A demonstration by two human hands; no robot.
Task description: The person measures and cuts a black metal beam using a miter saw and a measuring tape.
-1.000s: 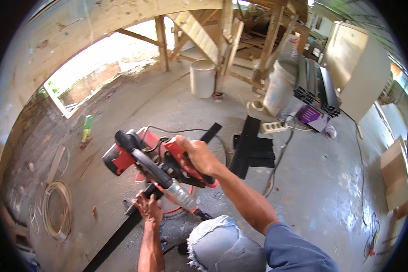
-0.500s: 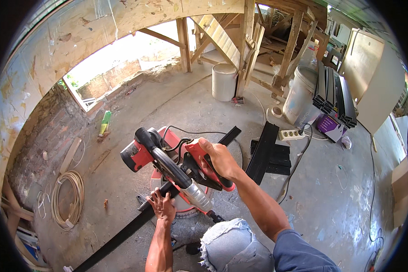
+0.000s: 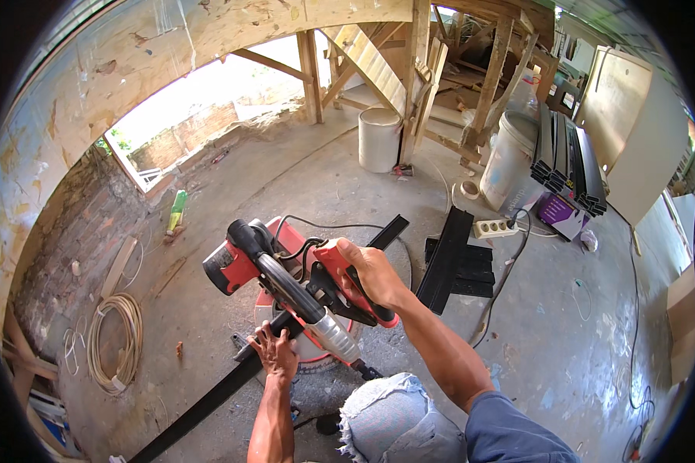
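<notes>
A red and black mitre saw [image 3: 235, 266] sits on the floor in front of me. My right hand [image 3: 374, 274] is closed around its red handle [image 3: 333, 258], the thumb on top. A long black profile bar [image 3: 197, 409] lies across the saw's base, running to the lower left. My left hand [image 3: 276, 351] holds this bar beside the saw head, fingers bent over it. The bar's far end [image 3: 390, 231] comes out beyond the saw. The head hides the blade and the place where it meets the bar.
Black profile pieces [image 3: 449, 255] lie right of the saw, near a power strip [image 3: 496, 229] and its cable. More profiles [image 3: 567, 158] rest on a purple box [image 3: 561, 216] beside a white bucket [image 3: 510, 166]. Coiled hose [image 3: 116, 343] lies left; a white drum [image 3: 379, 140] stands ahead.
</notes>
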